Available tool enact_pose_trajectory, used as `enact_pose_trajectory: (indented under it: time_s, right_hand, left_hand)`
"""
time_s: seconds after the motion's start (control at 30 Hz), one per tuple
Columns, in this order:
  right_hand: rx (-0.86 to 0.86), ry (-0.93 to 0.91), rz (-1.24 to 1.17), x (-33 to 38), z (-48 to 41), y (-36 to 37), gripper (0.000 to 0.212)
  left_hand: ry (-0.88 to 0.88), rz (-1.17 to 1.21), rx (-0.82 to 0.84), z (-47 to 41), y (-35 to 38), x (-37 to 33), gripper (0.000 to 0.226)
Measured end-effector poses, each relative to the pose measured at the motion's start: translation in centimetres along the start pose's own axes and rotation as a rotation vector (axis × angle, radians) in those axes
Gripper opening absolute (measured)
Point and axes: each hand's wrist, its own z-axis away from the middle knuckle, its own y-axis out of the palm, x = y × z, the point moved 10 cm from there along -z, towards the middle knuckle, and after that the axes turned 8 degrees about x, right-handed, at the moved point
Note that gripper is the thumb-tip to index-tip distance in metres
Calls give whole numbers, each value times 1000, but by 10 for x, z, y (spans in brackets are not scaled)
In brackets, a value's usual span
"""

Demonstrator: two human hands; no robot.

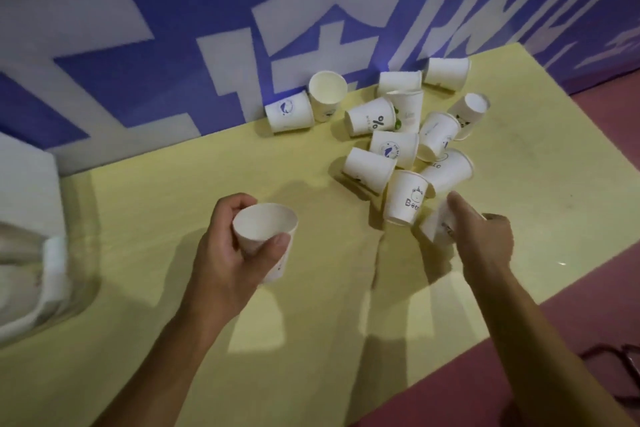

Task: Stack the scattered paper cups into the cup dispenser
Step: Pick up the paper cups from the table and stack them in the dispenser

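Left grip (228,253) curled round white paper cup (265,229), mouth up, above table (138,322). Right grip (485,239) holds lying cup (434,227) at near edge of cup pile (394,146). Pile sits on yellow table, by blue-white wall (138,62).

Place: maybe a shop, hard to tell
Wall (138,45): huge blue-and-white sign letters
Table (173,191): plain yellow
Floor (606,305): red

L hand (239,246) curled round mouth-up cup (265,224), R hand (485,236) gripping tipped cup (433,227), arms fwd
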Motion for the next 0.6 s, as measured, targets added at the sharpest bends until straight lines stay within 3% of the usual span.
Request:
enact_pose_trajectory:
  time_s: [0.07, 0.17, 0.43, 0.6]
  right_hand:
    - [-33, -154, 63, 26, 38, 1, 69]
    - [53, -389, 93, 67, 108, 27, 61]
    - [578, -816, 167, 118, 307, 193, 49]
    - [786, -1010, 183, 123, 404, 270, 55]
  left_hand:
    - [-12, 8, -48, 15, -33, 9, 60]
    - [-21, -2, -115, 44, -81, 21, 64]
    - [-16, -92, -222, 136, -199, 39, 71]
    - [-6, -115, -328, 178, -263, 56, 69]
